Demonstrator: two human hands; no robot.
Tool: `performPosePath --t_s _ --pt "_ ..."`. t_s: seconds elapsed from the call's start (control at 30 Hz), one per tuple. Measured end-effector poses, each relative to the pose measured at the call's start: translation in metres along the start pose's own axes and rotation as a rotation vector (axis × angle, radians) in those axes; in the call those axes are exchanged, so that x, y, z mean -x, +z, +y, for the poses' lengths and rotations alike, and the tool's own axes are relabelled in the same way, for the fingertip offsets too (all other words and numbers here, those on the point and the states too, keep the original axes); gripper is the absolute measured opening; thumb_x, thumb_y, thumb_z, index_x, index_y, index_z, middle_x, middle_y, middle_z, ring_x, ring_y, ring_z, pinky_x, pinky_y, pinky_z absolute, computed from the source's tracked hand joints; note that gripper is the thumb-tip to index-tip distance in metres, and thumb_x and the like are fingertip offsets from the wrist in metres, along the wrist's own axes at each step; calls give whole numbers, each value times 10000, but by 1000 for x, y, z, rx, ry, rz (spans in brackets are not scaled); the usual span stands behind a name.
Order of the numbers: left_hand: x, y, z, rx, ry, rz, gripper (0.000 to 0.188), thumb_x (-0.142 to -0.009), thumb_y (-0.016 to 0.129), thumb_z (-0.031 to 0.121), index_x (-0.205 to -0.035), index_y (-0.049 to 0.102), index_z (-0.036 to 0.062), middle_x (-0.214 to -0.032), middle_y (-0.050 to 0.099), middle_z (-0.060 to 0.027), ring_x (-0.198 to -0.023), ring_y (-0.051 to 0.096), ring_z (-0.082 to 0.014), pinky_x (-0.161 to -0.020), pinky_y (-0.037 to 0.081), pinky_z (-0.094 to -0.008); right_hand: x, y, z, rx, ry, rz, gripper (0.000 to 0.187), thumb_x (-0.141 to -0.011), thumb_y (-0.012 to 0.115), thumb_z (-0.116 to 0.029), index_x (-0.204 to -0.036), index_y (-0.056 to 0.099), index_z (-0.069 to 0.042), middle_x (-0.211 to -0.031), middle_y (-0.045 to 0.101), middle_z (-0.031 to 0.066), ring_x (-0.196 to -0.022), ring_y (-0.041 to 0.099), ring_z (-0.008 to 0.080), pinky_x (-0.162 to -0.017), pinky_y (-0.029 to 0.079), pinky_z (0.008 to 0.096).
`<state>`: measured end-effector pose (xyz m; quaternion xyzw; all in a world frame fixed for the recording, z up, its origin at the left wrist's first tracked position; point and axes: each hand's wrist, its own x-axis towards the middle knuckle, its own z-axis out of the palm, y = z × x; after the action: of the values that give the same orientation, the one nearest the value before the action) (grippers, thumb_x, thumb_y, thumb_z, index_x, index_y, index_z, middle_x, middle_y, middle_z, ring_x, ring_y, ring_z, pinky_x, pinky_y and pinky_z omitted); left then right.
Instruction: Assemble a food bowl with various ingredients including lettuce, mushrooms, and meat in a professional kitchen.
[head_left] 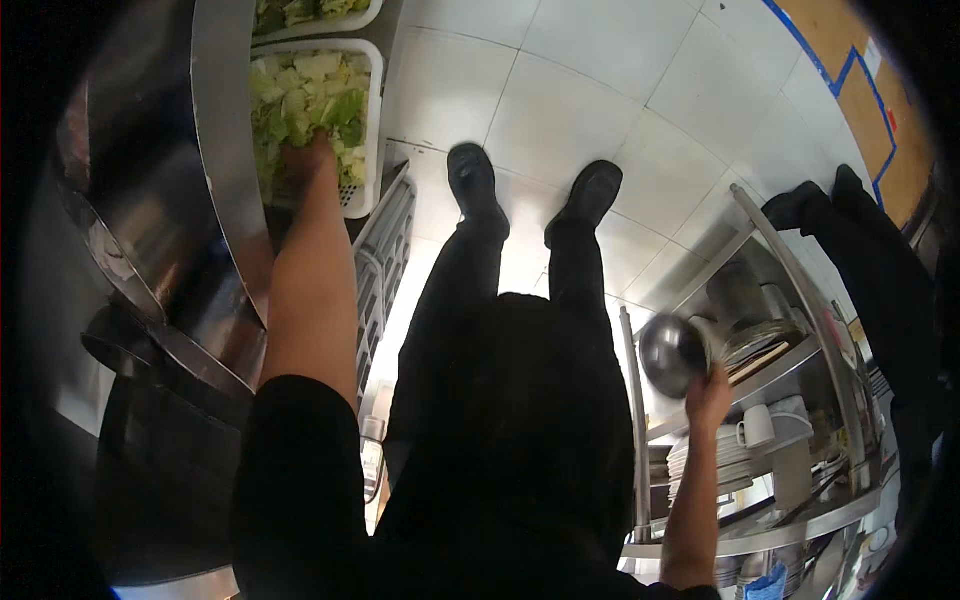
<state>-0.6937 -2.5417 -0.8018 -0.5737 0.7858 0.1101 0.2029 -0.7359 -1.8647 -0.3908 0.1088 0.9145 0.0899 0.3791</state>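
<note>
My left hand (308,163) reaches down into a white perforated basket (372,120) of chopped lettuce (318,92). Its fingers lie in shadow among the leaves, so I cannot tell whether they close on any. On the other side, my right hand (709,397) grips a round metal bowl (668,352) by its rim. The bowl is tipped on its side in front of the metal shelf rack, and I see nothing in it.
A second lettuce basket (300,14) sits beyond the first. Stacked plates (712,468) and a white mug (757,427) stand on the metal rack (822,330) at right. Another person's dark-trousered legs (870,265) are beyond it. Pale tiles (590,70) cover the floor.
</note>
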Motion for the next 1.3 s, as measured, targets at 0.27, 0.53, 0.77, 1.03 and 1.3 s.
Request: performPosePath --t_s 0.27,0.53,0.77,1.03,1.3 --pt "43 -156 -8 1033 -430 60 615 -960 622 323 -1435 436 -22 -1406 542 -154 -1192 598 -285 -952 526 -420 -57 7 -342 -573 -458 -280 225 -778 649 -132 -952 607 4 -887 670 256 -860 655 456 -729 509 519" --pt "203 -230 43 866 -19 -204 512 -872 698 194 -1311 570 -38 -1173 671 -144 -1050 646 -248 -904 515 -344 -23 -18 -485 -830 -587 -394 225 -803 648 -170 -897 567 16 -863 655 285 -892 641 481 -789 507 524" --pt "92 -247 82 403 80 -30 537 -791 705 360 -1194 644 10 -1122 698 -167 -1002 667 -254 -878 503 -370 -70 -11 -453 -821 -648 -373 158 -807 611 -109 -859 512 2 -771 641 242 -712 674 387 -654 519 454" --pt "1 -164 152 155 -60 358 898 -711 821 470 -1414 448 54 -1249 560 -345 -1378 363 -471 -1001 464 -566 -95 -9 -396 -969 -463 -439 172 -798 620 -114 -810 503 12 -684 587 202 -651 624 363 -621 485 440" --pt "34 -166 76 602 -176 409 454 -868 692 305 -1171 608 -23 -1212 636 -224 -1129 603 -388 -885 530 -496 -86 -20 -402 -942 -411 -489 174 -793 631 -122 -801 512 4 -714 635 220 -675 671 352 -651 527 430"
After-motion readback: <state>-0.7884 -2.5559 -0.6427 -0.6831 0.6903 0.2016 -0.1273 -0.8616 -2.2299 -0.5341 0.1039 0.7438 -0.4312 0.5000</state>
